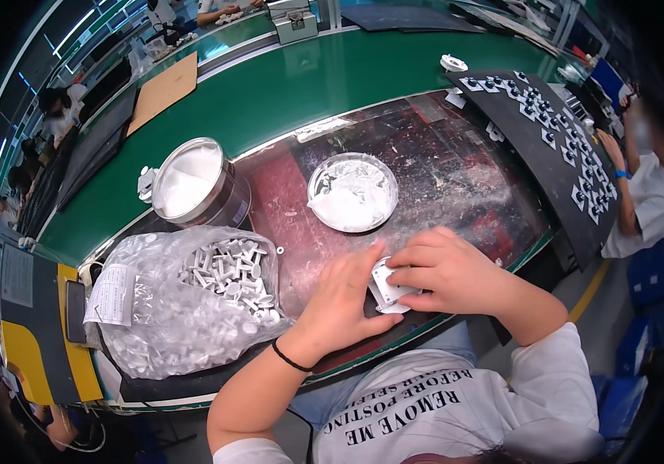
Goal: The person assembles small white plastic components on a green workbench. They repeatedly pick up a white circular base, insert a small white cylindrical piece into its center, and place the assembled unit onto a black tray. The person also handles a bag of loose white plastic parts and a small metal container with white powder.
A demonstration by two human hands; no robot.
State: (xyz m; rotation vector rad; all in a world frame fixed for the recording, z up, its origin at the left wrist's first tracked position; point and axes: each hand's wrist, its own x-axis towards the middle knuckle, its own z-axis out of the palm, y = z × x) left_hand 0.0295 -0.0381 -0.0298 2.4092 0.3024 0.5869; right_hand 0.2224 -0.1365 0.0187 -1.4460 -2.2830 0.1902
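Note:
A small white plastic part with a flat face and small holes is between my hands, close to the table's near edge. My left hand grips it from the left, thumb and fingers on either side. From the right, my right hand has its bent fingers pressed on the part's top and side. Just beyond lies a round shallow dish smeared with white paste. Left of my hands, a clear plastic bag gapes open over many white pin-like pieces with round heads.
A metal tin of white paste stands at the back left. A dark board with rows of small white-and-black parts is at right, beside a seated co-worker. A phone rests left of the bag; a green conveyor belt runs behind.

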